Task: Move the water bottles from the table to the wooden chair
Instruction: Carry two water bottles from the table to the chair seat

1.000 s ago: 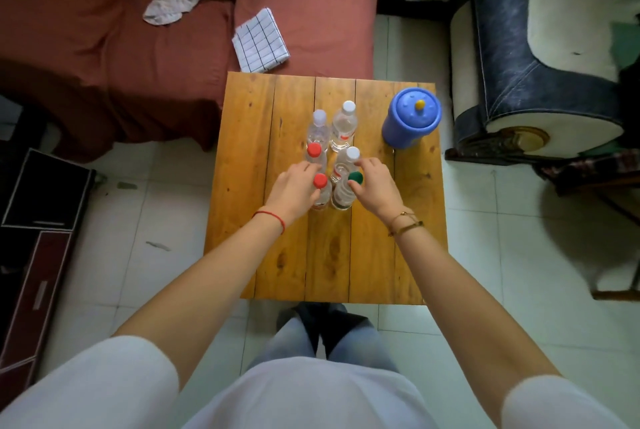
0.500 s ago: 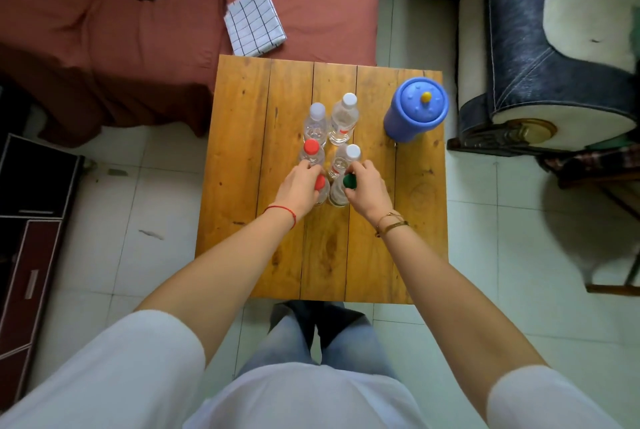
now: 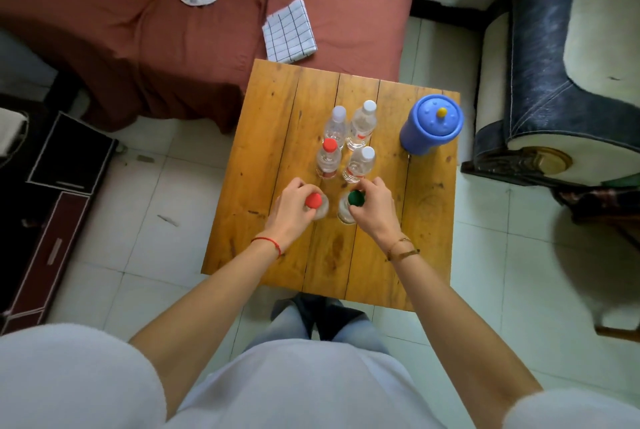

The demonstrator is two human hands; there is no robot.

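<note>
Several clear water bottles stand in two rows on the wooden table (image 3: 263, 137). My left hand (image 3: 292, 212) grips the nearest left one, a red-capped bottle (image 3: 313, 201). Beside it, my right hand (image 3: 375, 208) holds a green-capped bottle (image 3: 355, 198). Both bottles appear raised slightly and closer to me than the rest. Behind them stand another red-capped bottle (image 3: 328, 158), a white-capped bottle (image 3: 360, 163), and two more white-capped bottles (image 3: 362, 123) at the back. A wooden chair's leg (image 3: 620, 331) shows at the right edge.
A blue lidded container (image 3: 433, 123) stands at the table's right rear corner. A red-covered sofa (image 3: 138, 30) with a checked cloth (image 3: 289, 32) lies beyond the table. A dark blue armchair (image 3: 540, 65) is on the right, a black cabinet (image 3: 59, 165) on the left.
Both hands closed around the front two bottles and drew them toward me, away from the remaining bottles. The camera view shifted too.
</note>
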